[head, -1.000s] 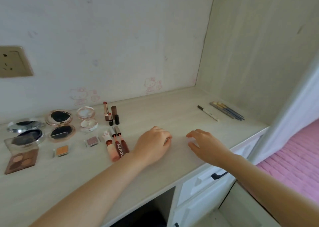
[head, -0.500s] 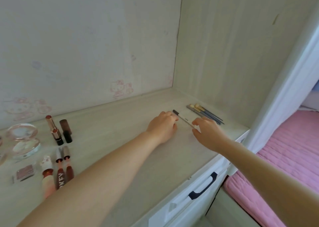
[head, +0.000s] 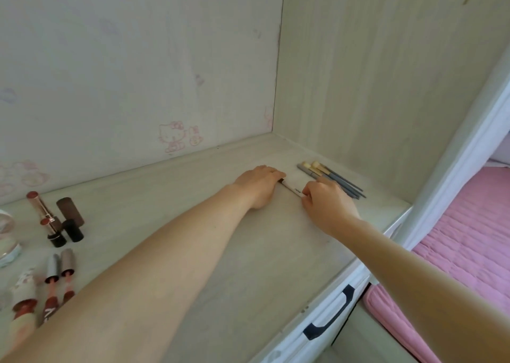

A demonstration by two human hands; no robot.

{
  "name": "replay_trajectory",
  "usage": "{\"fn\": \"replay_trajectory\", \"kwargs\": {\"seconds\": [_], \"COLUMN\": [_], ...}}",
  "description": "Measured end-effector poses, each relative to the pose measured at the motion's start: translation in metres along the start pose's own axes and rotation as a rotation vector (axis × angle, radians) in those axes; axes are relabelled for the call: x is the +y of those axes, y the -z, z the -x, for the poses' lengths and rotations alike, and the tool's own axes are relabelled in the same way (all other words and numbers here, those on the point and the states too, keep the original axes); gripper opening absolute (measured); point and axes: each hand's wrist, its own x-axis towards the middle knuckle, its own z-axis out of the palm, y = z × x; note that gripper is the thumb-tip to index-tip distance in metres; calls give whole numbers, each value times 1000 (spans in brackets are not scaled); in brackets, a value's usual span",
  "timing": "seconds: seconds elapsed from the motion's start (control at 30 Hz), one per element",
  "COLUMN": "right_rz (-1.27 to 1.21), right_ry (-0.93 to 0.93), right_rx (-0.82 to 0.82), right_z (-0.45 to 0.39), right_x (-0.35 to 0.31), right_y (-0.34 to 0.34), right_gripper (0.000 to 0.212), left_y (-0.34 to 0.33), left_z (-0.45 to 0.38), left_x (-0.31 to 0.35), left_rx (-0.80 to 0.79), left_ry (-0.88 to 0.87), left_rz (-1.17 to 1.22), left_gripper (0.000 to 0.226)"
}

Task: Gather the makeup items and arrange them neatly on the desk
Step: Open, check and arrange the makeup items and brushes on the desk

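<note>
R grip (head: 325,206) pinching white pen (head: 293,189), L grip (head: 258,184) prob. too; brushes (head: 331,179) beside.

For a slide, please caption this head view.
Both hands, left hand and right hand, hold a white pen beside makeup brushes.

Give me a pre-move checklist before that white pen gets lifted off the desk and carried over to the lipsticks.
1. Both hands at white pen: ok; left hand at its dark end, right hand at the other.
2. Firm grip: cannot tell, fingertips hidden.
3. Brushes undisturbed: cannot tell; right hand lies against them.
4. Bare desk along the way: ok.
5. Lipsticks lined up at left: ok.
</note>
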Motion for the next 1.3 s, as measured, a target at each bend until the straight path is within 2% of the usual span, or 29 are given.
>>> {"fn": "replay_trajectory", "kwargs": {"seconds": [0.3,0.47,0.63,0.8,0.93,1.3], "right_rz": [-83,-146,-218,-309,-394,-460], "right_ry": [34,108,188,262,339,528], "right_rx": [-2,-12,28,70,85,-2], "right_z": [18,43,71,102,128,187], "right_x": [-7,-22,-49,-84,-121,-233], "right_y": [9,14,19,25,31,27], "right_gripper": [22,22,17,15,15,19], "left_y": [5,13,29,50,68,91], "left_z": [30,75,126,188,245,405], "left_x": [-8,-17,-26,-44,-57,-91], "left_rx": [86,100,148,207,264,404], "left_ry": [-1,5,4,79,111,287], "left_rz": [-11,58,144,303,338,508], "left_gripper": [35,19,15,10,17,15]}}
